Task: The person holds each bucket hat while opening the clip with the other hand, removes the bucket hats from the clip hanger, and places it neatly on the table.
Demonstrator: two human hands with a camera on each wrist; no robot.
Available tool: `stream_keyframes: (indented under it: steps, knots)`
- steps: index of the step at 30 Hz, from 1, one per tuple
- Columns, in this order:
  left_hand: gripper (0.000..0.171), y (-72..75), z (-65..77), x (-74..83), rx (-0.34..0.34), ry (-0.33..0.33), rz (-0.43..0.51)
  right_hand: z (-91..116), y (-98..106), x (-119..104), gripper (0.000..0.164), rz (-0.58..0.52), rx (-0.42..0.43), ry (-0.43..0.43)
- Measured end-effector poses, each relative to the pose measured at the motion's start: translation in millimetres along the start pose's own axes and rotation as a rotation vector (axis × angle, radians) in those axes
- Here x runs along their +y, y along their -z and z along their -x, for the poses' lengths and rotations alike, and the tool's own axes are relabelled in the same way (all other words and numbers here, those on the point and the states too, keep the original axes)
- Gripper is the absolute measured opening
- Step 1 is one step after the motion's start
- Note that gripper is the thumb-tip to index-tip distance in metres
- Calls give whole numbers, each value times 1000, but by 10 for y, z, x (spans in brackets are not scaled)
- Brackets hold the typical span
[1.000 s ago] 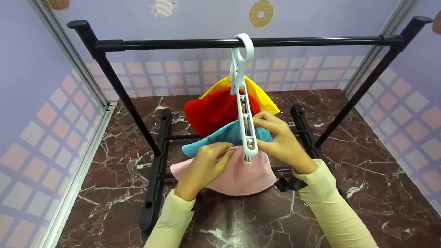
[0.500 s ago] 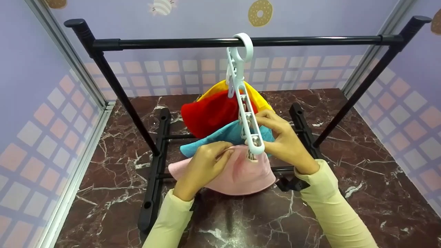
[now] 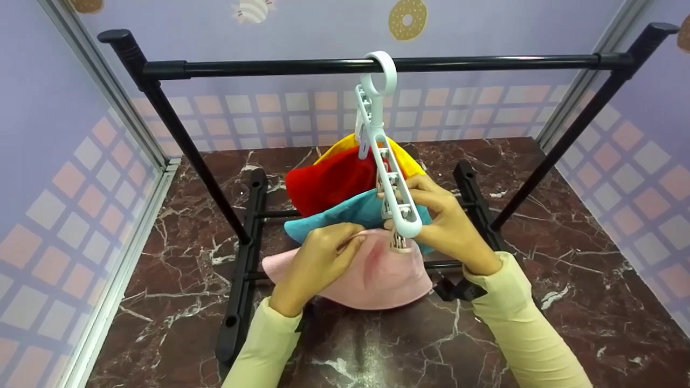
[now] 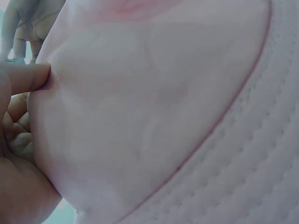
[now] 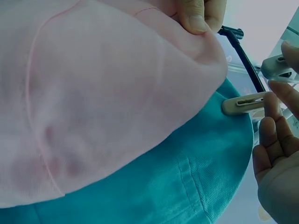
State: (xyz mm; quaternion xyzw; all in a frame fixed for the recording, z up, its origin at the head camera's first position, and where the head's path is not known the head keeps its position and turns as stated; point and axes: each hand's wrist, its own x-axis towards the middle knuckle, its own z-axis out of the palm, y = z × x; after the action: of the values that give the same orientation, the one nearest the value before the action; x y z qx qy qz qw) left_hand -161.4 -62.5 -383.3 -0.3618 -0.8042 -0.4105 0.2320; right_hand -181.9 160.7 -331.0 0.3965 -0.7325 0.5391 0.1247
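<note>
My left hand (image 3: pixel 323 253) pinches the top edge of a pink bucket hat (image 3: pixel 377 275) between thumb and fingers; the left wrist view shows the pinched fabric (image 4: pixel 51 79) close up. My right hand (image 3: pixel 444 221) is at the front end of a white clip hanger (image 3: pixel 391 188). In the right wrist view its thumb and index finger lie either side of a pale clip (image 5: pixel 273 69). Another clip (image 5: pixel 240 103), beside those fingers, grips a blue bucket hat (image 5: pixel 173 172). From the hanger's near end a clip (image 3: pixel 400 242) hangs in front of the pink hat.
The hanger's ring hooks over the black bar (image 3: pixel 269 68) of a standing rack. Behind the blue hat hang a red hat (image 3: pixel 329 178) and a yellow hat (image 3: pixel 407 156). Black base rails (image 3: pixel 245 269) stand on the dark marbled surface (image 3: pixel 178 302). Patterned walls enclose the sides and back.
The hanger's near end has swung to the right along with its clips. My right hand has shifted slightly right, while my left hand keeps its pinch on the pink hat in nearly the same place.
</note>
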Motion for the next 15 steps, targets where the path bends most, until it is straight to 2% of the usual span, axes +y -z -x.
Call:
stream_keyframes:
  steps: [7, 15]
  knots:
    - [7, 23, 12, 0, -7, 2, -17, 32, 19, 30, 33, 9, 1, 4]
    - [8, 75, 10, 19, -17, -3, -27, 36, 44, 72, 29, 50, 38, 59]
